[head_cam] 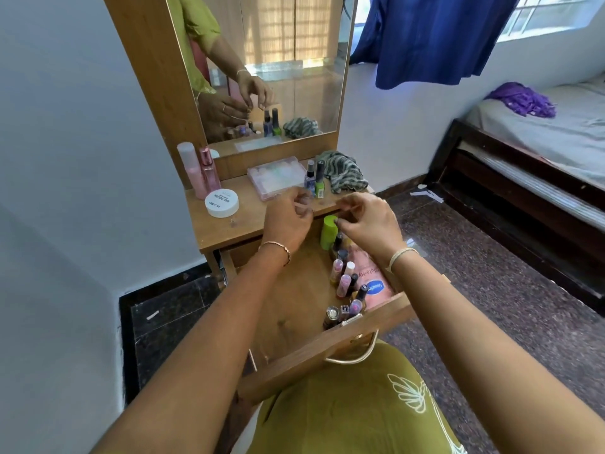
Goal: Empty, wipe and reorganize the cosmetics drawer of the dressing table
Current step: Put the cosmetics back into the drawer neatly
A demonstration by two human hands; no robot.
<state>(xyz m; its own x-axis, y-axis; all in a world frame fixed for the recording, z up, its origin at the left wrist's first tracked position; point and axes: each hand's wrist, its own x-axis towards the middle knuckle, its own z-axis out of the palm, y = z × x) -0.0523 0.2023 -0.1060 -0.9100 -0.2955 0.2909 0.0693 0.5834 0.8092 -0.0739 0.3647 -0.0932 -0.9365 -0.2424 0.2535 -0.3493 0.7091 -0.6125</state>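
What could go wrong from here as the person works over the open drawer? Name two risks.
The nail polish bottles stand upright in the drawer, crowded below the right hand; a wrist could topple them. Two small bottles stand near the front edge of the tabletop and might get knocked off.

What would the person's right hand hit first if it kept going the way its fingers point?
Most likely the green bottle standing in the open drawer: the right hand has its fingertips aimed left and slightly down, right beside its cap. Whether they touch it is unclear.
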